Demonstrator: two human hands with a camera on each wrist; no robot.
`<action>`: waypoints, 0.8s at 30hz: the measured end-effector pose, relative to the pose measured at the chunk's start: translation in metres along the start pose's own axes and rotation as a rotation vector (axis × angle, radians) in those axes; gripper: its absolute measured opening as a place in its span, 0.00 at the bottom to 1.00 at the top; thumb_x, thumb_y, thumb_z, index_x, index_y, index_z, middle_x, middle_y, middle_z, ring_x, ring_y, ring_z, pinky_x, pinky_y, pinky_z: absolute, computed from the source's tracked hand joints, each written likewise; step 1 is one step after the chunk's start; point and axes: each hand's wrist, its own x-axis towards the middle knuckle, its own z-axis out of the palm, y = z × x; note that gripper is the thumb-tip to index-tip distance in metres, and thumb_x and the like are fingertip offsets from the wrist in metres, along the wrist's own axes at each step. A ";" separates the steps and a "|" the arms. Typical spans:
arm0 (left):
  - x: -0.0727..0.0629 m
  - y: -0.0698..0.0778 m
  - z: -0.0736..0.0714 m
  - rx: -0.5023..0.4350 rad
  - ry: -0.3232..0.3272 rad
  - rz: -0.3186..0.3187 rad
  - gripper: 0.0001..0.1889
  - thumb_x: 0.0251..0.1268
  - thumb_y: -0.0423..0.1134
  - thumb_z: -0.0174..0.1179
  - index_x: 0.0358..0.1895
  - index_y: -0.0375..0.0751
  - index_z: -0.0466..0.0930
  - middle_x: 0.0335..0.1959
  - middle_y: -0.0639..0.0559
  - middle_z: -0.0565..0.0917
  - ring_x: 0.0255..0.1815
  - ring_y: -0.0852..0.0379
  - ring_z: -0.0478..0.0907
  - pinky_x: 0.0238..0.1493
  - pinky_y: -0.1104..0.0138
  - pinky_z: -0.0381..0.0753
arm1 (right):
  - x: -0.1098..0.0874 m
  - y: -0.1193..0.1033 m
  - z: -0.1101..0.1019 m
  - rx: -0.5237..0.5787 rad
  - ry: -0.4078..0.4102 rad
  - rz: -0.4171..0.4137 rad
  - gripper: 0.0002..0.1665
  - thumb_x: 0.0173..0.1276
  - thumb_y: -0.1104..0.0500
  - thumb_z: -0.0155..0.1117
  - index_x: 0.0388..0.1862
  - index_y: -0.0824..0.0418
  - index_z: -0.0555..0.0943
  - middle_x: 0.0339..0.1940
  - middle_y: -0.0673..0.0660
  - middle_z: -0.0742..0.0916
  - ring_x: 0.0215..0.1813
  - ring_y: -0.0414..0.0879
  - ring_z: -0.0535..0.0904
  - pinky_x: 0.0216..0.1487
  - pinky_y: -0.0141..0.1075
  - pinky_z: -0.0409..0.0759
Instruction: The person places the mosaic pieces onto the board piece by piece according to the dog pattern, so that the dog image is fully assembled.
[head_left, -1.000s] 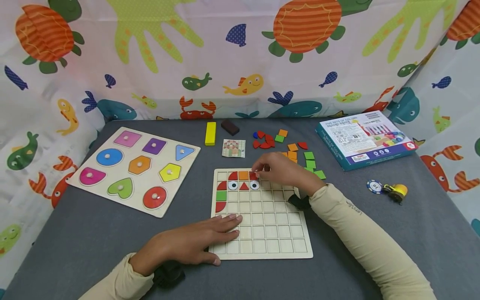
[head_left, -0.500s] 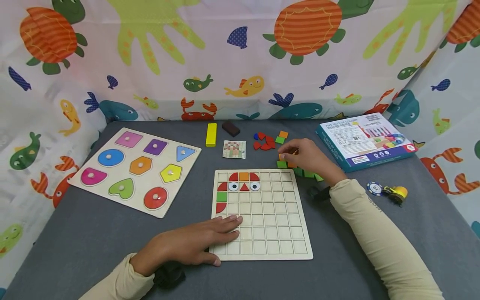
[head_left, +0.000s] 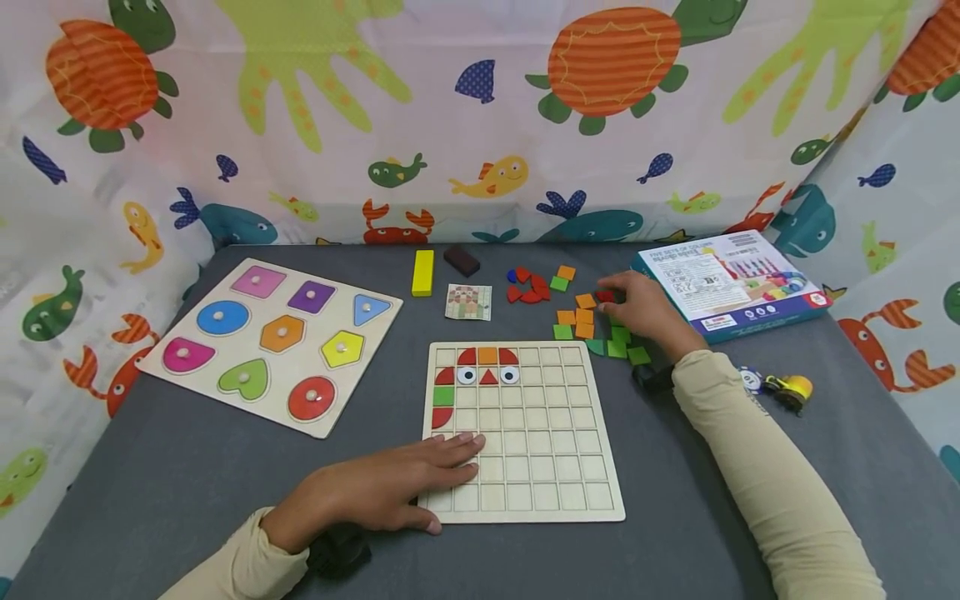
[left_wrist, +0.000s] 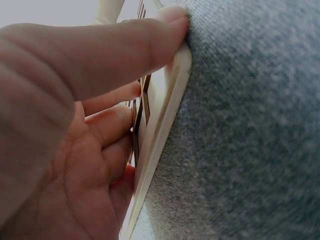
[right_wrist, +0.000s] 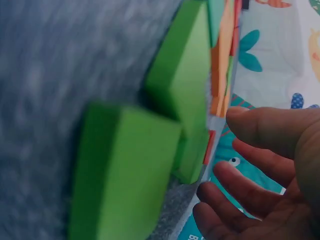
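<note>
My left hand [head_left: 386, 485] rests with straight fingers on the lower left of a wooden grid board [head_left: 551, 442], its thumb at the board's near edge. Along the board's top left sit red curved pieces, an orange square [head_left: 487, 356], a green square [head_left: 443, 396], a red triangle [head_left: 488, 377] and two eye pieces [head_left: 509, 375]. Beyond the board's right corner, my right hand [head_left: 651, 312] reaches down with fingertips beside a loose red piece [head_left: 603, 296]. In the right wrist view its thumb and fingers stand apart with nothing between them. Green squares [right_wrist: 135, 160] lie close by.
Orange squares [head_left: 584, 331] and more red pieces [head_left: 538, 285] lie behind the board. A printed card [head_left: 468, 302], yellow block [head_left: 422, 273] and brown block [head_left: 461, 261] are further back. A shape puzzle [head_left: 258, 412] lies left; a box [head_left: 738, 279] and toy vehicle [head_left: 789, 392] right.
My right hand has moved from the board's top row to the right, over the orange squares, and on to the loose red piece near the box. The left hand has stayed in place.
</note>
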 end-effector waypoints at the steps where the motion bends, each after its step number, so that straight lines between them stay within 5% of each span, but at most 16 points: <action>1: 0.000 0.000 0.000 -0.003 -0.001 0.000 0.39 0.63 0.44 0.66 0.75 0.46 0.58 0.79 0.55 0.48 0.78 0.56 0.42 0.71 0.58 0.54 | 0.001 0.002 0.001 -0.024 -0.014 -0.001 0.26 0.71 0.64 0.58 0.66 0.72 0.71 0.65 0.72 0.72 0.66 0.66 0.66 0.62 0.58 0.66; 10: -0.001 -0.002 0.002 0.000 0.009 0.007 0.39 0.64 0.44 0.65 0.75 0.45 0.58 0.79 0.55 0.47 0.78 0.56 0.40 0.72 0.58 0.51 | 0.012 0.001 0.001 -0.138 -0.021 -0.010 0.21 0.67 0.69 0.58 0.58 0.74 0.78 0.49 0.72 0.80 0.44 0.59 0.74 0.42 0.49 0.75; 16: 0.001 -0.004 0.003 0.010 0.014 0.019 0.39 0.64 0.44 0.65 0.75 0.44 0.58 0.79 0.54 0.47 0.78 0.55 0.40 0.72 0.58 0.51 | 0.015 -0.002 0.000 -0.150 -0.007 0.022 0.20 0.69 0.70 0.52 0.58 0.74 0.78 0.54 0.72 0.80 0.41 0.58 0.74 0.38 0.45 0.74; 24: 0.000 -0.003 0.002 0.013 0.012 0.015 0.39 0.63 0.44 0.66 0.75 0.45 0.59 0.79 0.54 0.47 0.78 0.55 0.41 0.72 0.58 0.52 | 0.012 -0.004 0.000 -0.086 0.120 0.064 0.21 0.72 0.70 0.43 0.58 0.72 0.78 0.53 0.72 0.80 0.38 0.59 0.74 0.33 0.44 0.71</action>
